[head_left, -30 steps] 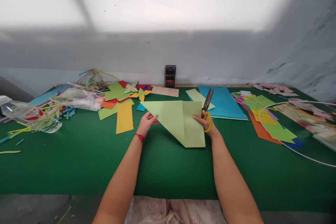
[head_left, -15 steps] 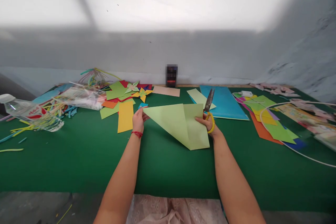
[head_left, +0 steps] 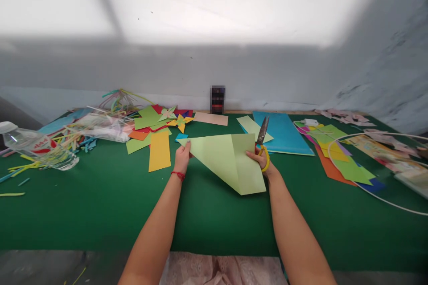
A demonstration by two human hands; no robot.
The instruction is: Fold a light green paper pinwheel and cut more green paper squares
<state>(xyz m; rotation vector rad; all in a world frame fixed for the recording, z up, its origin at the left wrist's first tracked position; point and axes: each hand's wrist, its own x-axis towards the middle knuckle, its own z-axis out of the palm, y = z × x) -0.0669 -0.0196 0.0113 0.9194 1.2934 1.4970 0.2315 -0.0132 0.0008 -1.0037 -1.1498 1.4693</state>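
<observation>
A light green sheet of paper (head_left: 222,156), partly folded over on a slant, is held up between both hands above the table. My left hand (head_left: 183,156) pinches its pointed left corner. At the paper's right edge, my right hand (head_left: 264,160) grips the sheet, its fingers lying on the front. The same hand carries yellow-handled scissors (head_left: 263,131), blades pointing up and away from the paper. A small blue paper piece (head_left: 182,137) lies just beyond my left hand, and a yellow paper rectangle (head_left: 159,151) lies to its left.
On the left are a plastic bottle (head_left: 38,144), coloured strips and a yellow paper pinwheel shape (head_left: 181,122). A blue sheet pack (head_left: 287,136) lies at the back right, near coloured papers (head_left: 334,142) and a white cable (head_left: 377,196). A dark pixelated object (head_left: 217,99) stands against the wall.
My left hand has shifted slightly right along the paper's left corner, leaving the small blue piece more exposed. My right hand keeps the paper and scissors. The whole view has moved a little.
</observation>
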